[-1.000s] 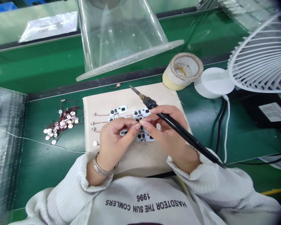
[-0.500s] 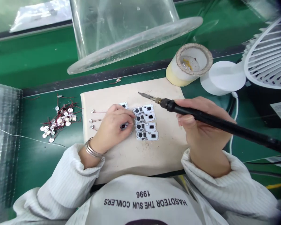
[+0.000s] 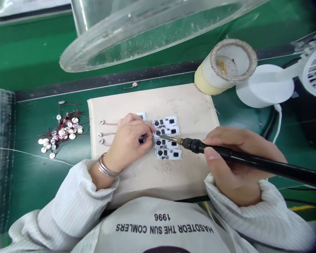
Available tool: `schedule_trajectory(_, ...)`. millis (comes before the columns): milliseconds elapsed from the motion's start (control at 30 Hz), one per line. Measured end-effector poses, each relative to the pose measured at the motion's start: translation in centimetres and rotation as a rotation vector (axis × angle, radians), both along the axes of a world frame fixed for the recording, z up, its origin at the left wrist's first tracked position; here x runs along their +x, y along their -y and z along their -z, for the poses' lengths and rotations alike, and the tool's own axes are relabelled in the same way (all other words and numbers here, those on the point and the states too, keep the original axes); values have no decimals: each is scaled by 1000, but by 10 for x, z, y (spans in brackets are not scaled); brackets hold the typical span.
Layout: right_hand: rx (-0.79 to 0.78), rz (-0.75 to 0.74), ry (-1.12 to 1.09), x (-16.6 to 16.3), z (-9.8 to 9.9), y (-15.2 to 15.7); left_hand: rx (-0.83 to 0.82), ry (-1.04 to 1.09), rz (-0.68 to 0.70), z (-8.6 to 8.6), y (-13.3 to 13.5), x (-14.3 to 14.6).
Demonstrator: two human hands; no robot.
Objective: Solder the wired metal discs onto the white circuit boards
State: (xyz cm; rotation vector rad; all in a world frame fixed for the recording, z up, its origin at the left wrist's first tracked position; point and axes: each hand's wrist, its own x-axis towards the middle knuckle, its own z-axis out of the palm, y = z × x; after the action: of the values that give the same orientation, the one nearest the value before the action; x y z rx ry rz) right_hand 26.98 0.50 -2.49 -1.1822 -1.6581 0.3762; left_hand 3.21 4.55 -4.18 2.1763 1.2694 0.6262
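My right hand [image 3: 239, 158] grips a black soldering iron [image 3: 226, 153] like a pen. Its metal tip reaches over the white circuit boards [image 3: 168, 154], several of which lie in a column on the beige mat. My left hand [image 3: 133, 137] is closed in a pinch at the boards' left edge, close to the iron's tip; what its fingertips hold is too small and hidden to name. Small round discs with red wires [image 3: 102, 135] lie left of that hand, their wires running under it. Another white board [image 3: 142, 115] is partly covered by the left hand.
A heap of wired discs [image 3: 63, 131] lies on the green table to the left. Behind the beige mat [image 3: 189, 175] stand a white tape roll [image 3: 204, 79] with scraps inside and a white fan [image 3: 265, 86]. A clear plastic shield [image 3: 147, 38] hangs over the back.
My right hand has lowered the soldering iron, bringing its tip down and inward onto the boards. The left hand stays at the boards' left edge. The view has shifted slightly.
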Motion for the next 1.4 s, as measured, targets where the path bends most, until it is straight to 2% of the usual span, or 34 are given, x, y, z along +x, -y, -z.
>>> schedule_trajectory(100,62,-26,-5,-5,-2,-3,-1,-1,-10,0,0,1)
schedule_trajectory(400,-7,-121,33,-15,-10,-9,6,-19,-7,2,0,1)
schedule_trajectory(1400,-21,-143,80,-21,-11,-9,16,-9,-24,2,0,2)
